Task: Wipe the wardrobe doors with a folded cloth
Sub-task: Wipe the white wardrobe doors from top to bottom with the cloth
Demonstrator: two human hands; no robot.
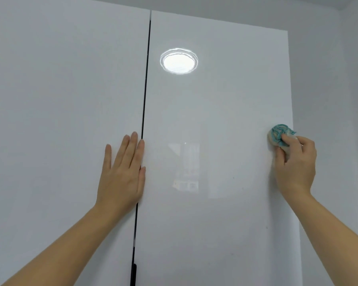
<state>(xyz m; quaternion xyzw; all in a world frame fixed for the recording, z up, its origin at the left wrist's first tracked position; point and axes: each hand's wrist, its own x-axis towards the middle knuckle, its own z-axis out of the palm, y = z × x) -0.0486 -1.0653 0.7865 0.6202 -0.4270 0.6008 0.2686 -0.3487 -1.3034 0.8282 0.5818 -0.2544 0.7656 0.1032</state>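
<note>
Right hand [296, 162] grip clamped on the bunched cloth [278, 135] at the right door [215, 120] outer edge; left hand [123, 172] flat, fingers apart; unwiped panel lies leftward

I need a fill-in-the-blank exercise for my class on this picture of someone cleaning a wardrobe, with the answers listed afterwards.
1. The right hand grips a bunched ____ against the right door.
2. The left hand rests flat, fingers straight, mostly on the ____ door, beside the dark gap.
3. A round light's reflection shows on the ____ door.

Missing words: cloth; left; right.
</note>
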